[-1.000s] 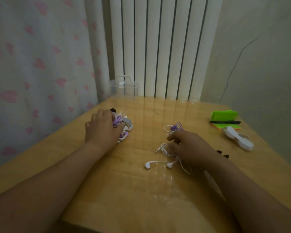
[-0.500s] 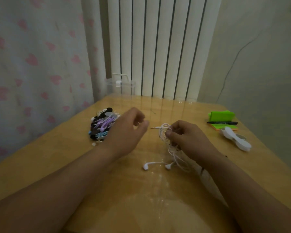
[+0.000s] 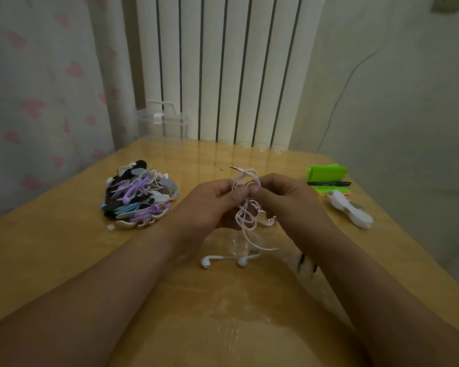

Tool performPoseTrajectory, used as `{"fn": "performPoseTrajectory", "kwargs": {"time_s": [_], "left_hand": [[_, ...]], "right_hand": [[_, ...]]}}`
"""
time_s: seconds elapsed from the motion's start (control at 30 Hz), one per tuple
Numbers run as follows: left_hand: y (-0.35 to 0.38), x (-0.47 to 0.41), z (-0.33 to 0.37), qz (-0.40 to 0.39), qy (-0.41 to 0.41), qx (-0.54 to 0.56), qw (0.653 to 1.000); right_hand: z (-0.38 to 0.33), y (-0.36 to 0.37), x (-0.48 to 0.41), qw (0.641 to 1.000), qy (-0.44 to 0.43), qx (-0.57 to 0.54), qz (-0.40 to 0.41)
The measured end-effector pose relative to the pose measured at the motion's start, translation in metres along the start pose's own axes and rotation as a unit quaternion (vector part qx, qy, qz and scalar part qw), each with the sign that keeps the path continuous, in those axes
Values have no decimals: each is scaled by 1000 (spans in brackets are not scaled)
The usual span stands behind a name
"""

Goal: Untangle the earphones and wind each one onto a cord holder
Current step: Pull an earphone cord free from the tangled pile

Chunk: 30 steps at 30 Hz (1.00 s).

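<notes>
Left hand (image 3: pixel 212 205) and right hand (image 3: pixel 284 202) both pinch the tangled earphones (image 3: pixel 245 205) above the tabletop (image 3: pixel 64 247); best tease loops apart gently.

Home room: heart-print curtain (image 3: pixel 37 102), white radiator (image 3: pixel 223 70), wooden table (image 3: pixel 64 234).
</notes>
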<state>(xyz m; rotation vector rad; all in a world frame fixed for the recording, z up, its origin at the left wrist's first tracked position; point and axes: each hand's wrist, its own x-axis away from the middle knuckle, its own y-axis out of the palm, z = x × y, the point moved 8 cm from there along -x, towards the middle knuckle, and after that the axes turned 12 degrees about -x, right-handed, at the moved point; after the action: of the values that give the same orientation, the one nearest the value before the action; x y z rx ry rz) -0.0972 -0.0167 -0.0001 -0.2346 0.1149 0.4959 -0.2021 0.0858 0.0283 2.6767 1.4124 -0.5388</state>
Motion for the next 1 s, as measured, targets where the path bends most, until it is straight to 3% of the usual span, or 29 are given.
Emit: {"fn": "performPoseTrajectory", "kwargs": {"time_s": [0.23, 0.43, 0.67, 0.83, 1.0], "left_hand": [[-8, 5, -3, 8, -15, 30, 999], [-25, 5, 2, 86, 27, -61, 994], [-27, 9, 5, 84, 57, -125, 987], [-34, 8, 5, 100, 43, -45, 993], [-29, 7, 4, 77, 58, -59, 994]], "right_hand": [[10, 4, 0, 998, 30, -49, -26], [7, 10, 3, 989, -7, 134, -66], [1, 10, 4, 991, -21, 110, -67], [2, 7, 4, 982, -20, 171, -76], [-6, 11, 5, 988, -40, 138, -63]]}}
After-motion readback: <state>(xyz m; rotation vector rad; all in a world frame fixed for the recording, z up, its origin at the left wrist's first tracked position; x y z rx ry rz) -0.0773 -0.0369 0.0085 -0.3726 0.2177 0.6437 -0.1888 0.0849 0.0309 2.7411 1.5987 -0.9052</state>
